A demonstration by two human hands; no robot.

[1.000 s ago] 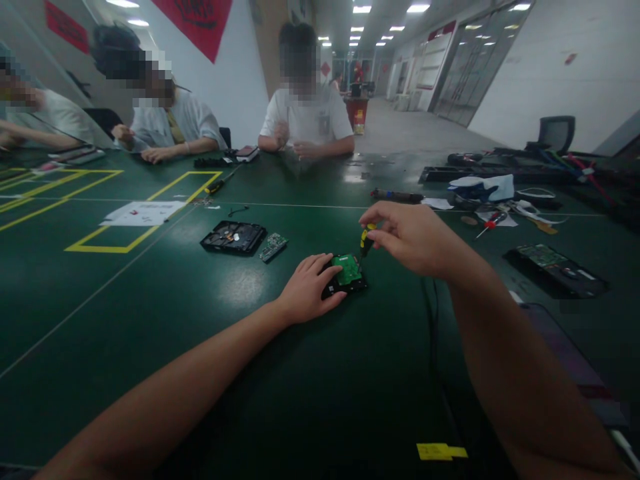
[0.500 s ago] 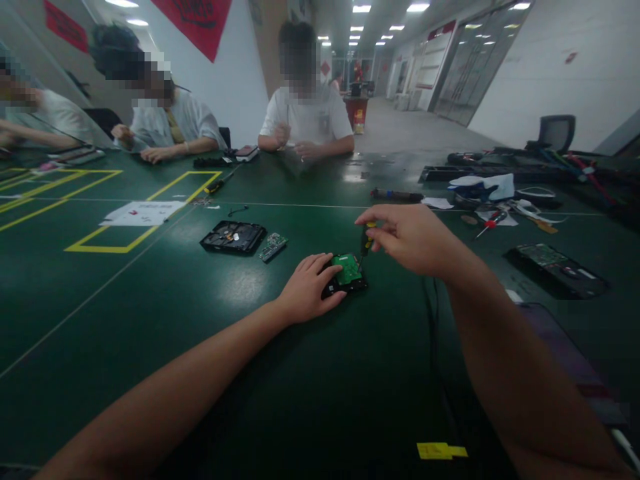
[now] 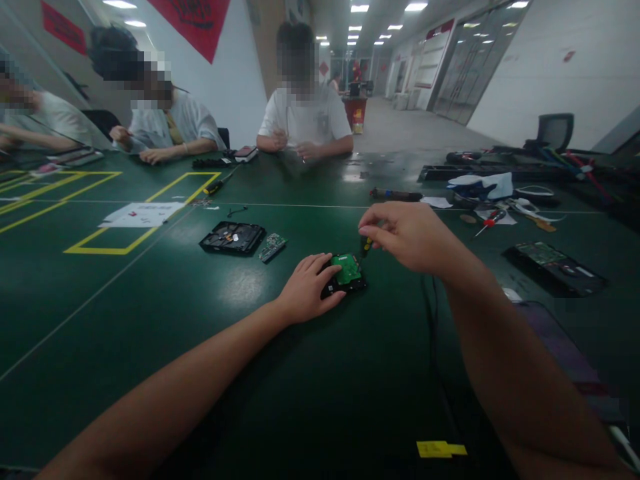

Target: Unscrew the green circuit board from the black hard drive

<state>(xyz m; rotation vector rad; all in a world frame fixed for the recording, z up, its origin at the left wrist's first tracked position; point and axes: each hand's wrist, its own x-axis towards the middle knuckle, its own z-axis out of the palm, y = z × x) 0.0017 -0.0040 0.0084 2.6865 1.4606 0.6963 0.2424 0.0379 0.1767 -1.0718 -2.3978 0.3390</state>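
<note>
A small black hard drive point(image 3: 350, 285) with a green circuit board point(image 3: 346, 269) on top lies on the green table point(image 3: 150, 313). My left hand point(image 3: 306, 291) rests flat on its left side and pins it down. My right hand point(image 3: 411, 235) hovers just right of it, fingers closed round the top of a yellow-and-black screwdriver point(image 3: 366, 245) that stands upright with its tip at the board's far right corner. Most of the handle is hidden by my fingers.
An opened black drive point(image 3: 233, 237) and a loose green board point(image 3: 272, 247) lie to the left. Another drive point(image 3: 555, 268) sits right. Tools, cables and cloth point(image 3: 483, 185) clutter the far right. A yellow label point(image 3: 441, 450) lies near me. Three people sit at the far side.
My right hand has turned slightly on the screwdriver and dropped a little, hiding more of the yellow handle. My left hand and the drive have stayed put.
</note>
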